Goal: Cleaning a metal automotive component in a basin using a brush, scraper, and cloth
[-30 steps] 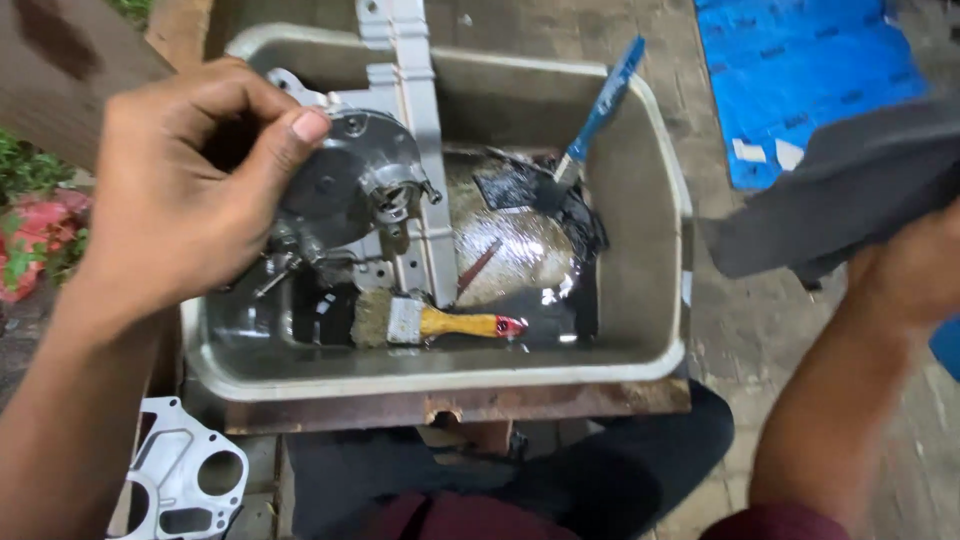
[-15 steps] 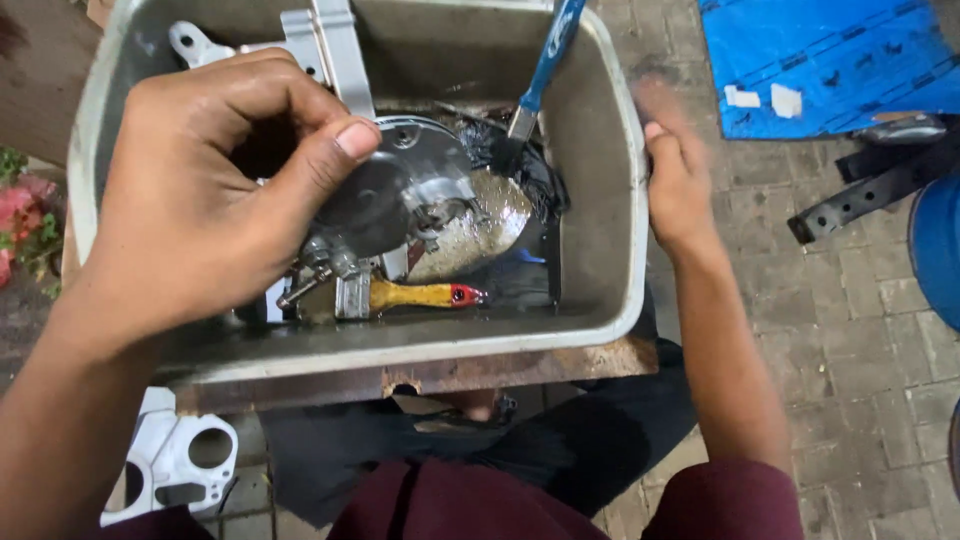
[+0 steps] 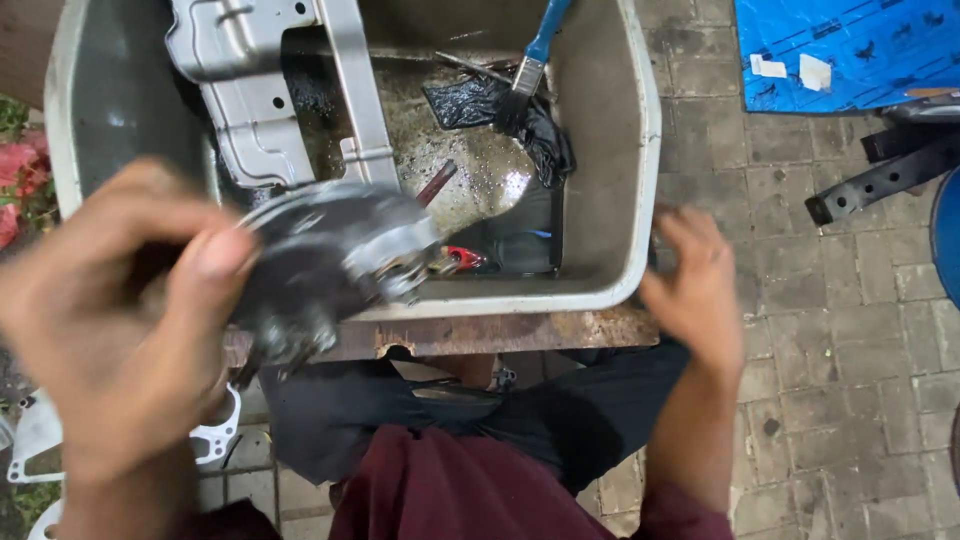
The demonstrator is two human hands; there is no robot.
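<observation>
Head view, nearest: the left hand (image 3: 120, 320) is clenched around a dark round metal engine part (image 3: 330, 265), thumb laid over its top; the whole hand is blurred
Part's position: lifted over the near left rim of the grey plastic tub (image 3: 640, 180), above the rusty board (image 3: 480, 335) the tub stands on; well apart from the right hand
How the part will handle: it looks like cast metal, so stiff and probably heavy for one hand; its surface shines wet and oily, so likely slippery; the rim and the projecting bright lug look the safest places to hold, not the smooth dome
Right hand (image 3: 700, 290): fingers spread and holding nothing, just beside the tub's near right corner; whether it touches the wall I cannot tell
Inside the tub: a red-tipped brush handle (image 3: 462, 259) in dark liquid; a silver stamped bracket (image 3: 270, 90) leaning at the left
Farthest: a blue-handled paintbrush (image 3: 535, 60) resting on a black rag (image 3: 520, 115)
</observation>
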